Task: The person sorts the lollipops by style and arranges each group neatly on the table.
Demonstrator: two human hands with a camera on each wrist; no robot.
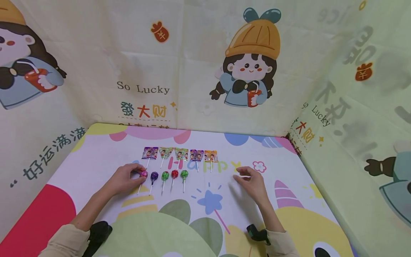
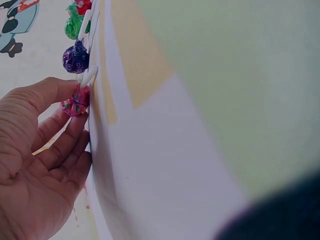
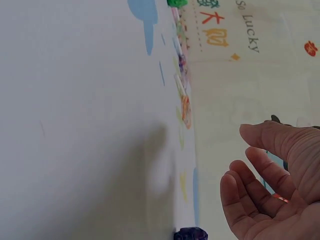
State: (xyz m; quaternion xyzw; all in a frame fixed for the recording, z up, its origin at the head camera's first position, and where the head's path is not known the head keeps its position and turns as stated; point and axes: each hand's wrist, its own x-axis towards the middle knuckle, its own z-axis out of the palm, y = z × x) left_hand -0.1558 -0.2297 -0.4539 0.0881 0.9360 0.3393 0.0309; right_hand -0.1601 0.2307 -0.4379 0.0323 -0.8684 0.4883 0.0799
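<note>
My left hand [image 1: 126, 178] pinches the round head of a pink-wrapped lollipop [image 1: 143, 174] between thumb and fingers, at the left end of the near row. In the left wrist view the lollipop head [image 2: 76, 102] lies between thumb and fingertip, close to the tabletop. Beside it in the row are a purple lollipop [image 1: 154, 176], a green one [image 1: 165, 175], a red one [image 1: 174, 174] and another green one [image 1: 184, 174]. My right hand [image 1: 253, 184] hovers above the table, right of the lollipops, fingers loosely curled around nothing.
Behind the near row lie several flat-wrapped lollipops, among them a purple one [image 1: 150, 153] and an orange one [image 1: 211, 156]. A dark purple lump [image 3: 191, 234] shows at the right wrist view's lower edge. Printed cloth [image 1: 199, 71] stands behind the patterned table [image 1: 205, 142].
</note>
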